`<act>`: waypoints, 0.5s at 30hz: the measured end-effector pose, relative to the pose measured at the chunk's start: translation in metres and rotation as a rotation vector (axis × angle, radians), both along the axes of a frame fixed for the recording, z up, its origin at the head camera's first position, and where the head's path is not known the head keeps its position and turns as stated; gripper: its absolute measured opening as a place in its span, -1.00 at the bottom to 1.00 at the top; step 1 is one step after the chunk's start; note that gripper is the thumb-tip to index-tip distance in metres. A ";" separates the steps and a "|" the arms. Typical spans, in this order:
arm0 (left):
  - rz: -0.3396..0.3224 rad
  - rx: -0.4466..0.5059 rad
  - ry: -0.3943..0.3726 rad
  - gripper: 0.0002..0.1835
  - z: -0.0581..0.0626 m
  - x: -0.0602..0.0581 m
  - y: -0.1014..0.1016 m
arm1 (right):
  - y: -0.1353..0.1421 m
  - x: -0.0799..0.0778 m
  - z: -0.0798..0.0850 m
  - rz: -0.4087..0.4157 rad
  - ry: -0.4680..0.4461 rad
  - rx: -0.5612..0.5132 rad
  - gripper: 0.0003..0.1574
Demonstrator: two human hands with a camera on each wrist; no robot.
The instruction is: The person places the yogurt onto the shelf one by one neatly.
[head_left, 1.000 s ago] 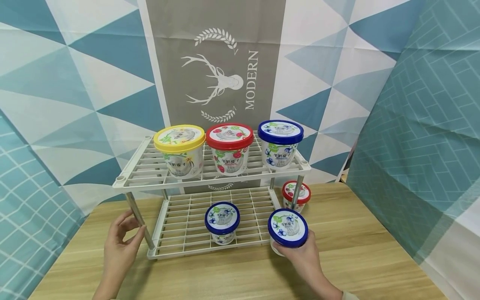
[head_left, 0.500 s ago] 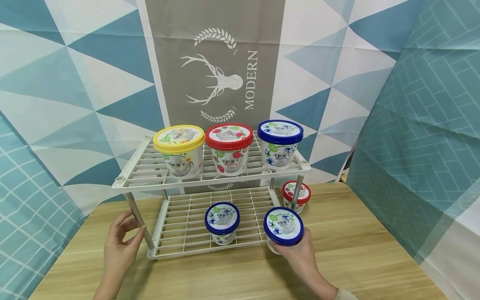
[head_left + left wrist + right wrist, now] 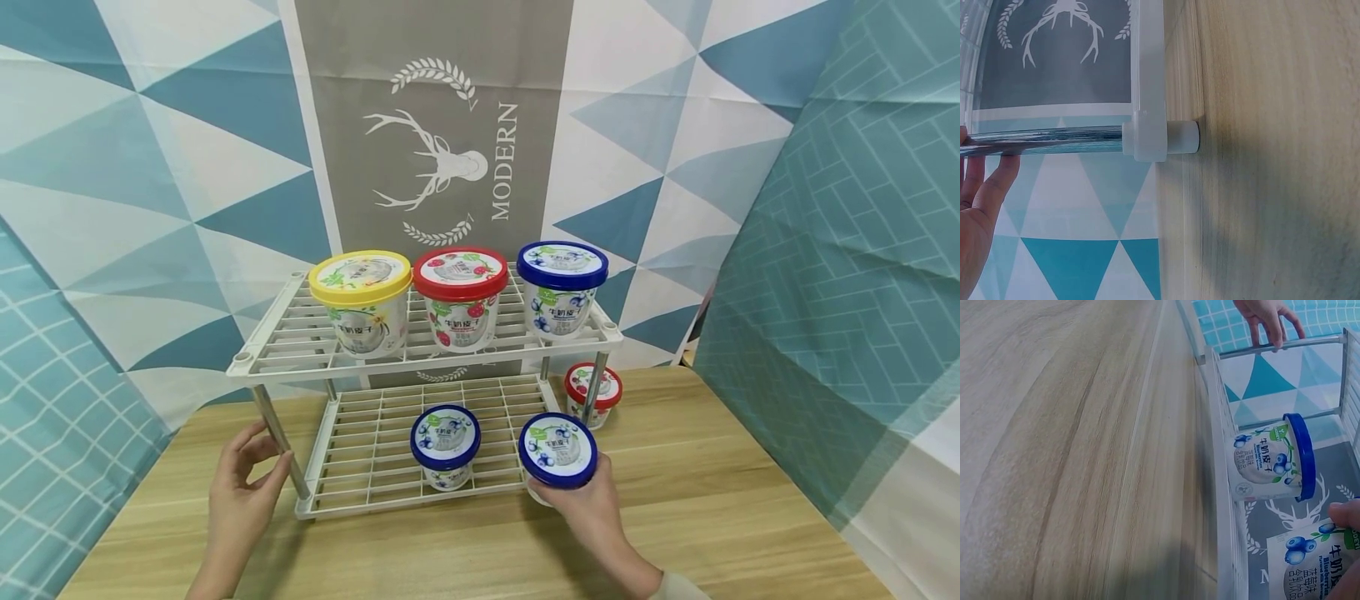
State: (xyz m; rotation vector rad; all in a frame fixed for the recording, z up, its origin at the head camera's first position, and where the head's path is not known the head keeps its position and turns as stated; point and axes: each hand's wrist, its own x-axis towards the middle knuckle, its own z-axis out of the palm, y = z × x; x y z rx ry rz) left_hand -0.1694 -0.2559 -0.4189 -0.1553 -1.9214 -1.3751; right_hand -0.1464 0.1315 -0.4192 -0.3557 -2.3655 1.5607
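My right hand (image 3: 592, 508) grips a white tub with a blue lid and blueberry print (image 3: 558, 454), at the front right corner of the rack's lower shelf. In the right wrist view, thumb and fingers hold this tub (image 3: 1304, 565) by its sides, beside the shelf edge. Another blue-lidded tub (image 3: 446, 446) stands on the lower shelf (image 3: 367, 467), left of the held one. At the rack's left side, my left hand (image 3: 243, 492) holds the front metal post (image 3: 277, 433). The left wrist view shows fingers (image 3: 991, 194) on both sides of this post (image 3: 1066, 140).
On the upper shelf (image 3: 292, 346) stand a yellow-lidded tub (image 3: 363, 312), a red-lidded one (image 3: 461, 312) and a blue-lidded one (image 3: 561, 300). Behind the right front post, a small red-lidded tub (image 3: 594, 387) stands on the wooden table (image 3: 712, 483). A patterned cloth (image 3: 630, 125) hangs behind.
My right hand has carried the blue-lidded tub slightly left, towards the tub on the lower shelf. My left hand has stayed at the post.
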 end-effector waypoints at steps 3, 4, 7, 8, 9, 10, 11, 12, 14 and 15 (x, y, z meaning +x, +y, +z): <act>-0.002 -0.003 0.004 -0.32 0.000 0.000 0.000 | -0.002 -0.002 -0.001 -0.001 0.000 0.006 0.26; -0.003 -0.004 0.007 -0.32 0.000 0.001 0.000 | -0.003 -0.002 -0.002 0.004 0.005 0.004 0.26; -0.008 -0.007 0.013 -0.32 0.000 0.001 0.000 | -0.005 -0.005 -0.003 0.010 0.021 0.000 0.26; -0.009 -0.010 0.017 -0.32 0.000 0.001 0.000 | -0.006 -0.005 -0.004 0.012 0.026 -0.003 0.25; -0.010 -0.012 0.019 -0.32 0.000 0.001 0.000 | -0.006 -0.006 -0.004 0.011 0.027 0.003 0.26; -0.011 -0.012 0.018 -0.32 0.000 0.001 0.000 | -0.007 -0.007 -0.004 0.011 0.030 0.002 0.26; -0.010 -0.014 0.017 -0.32 0.000 0.001 0.000 | -0.007 -0.007 -0.005 0.010 0.032 -0.002 0.27; -0.010 -0.014 0.014 -0.33 0.000 0.001 0.000 | -0.008 -0.008 -0.005 0.010 0.037 -0.009 0.27; -0.008 -0.012 0.008 -0.33 0.000 0.001 0.000 | -0.009 -0.010 -0.006 0.012 0.046 -0.019 0.28; -0.007 -0.010 0.006 -0.33 0.001 0.001 0.000 | -0.009 -0.011 -0.006 0.018 0.054 -0.030 0.29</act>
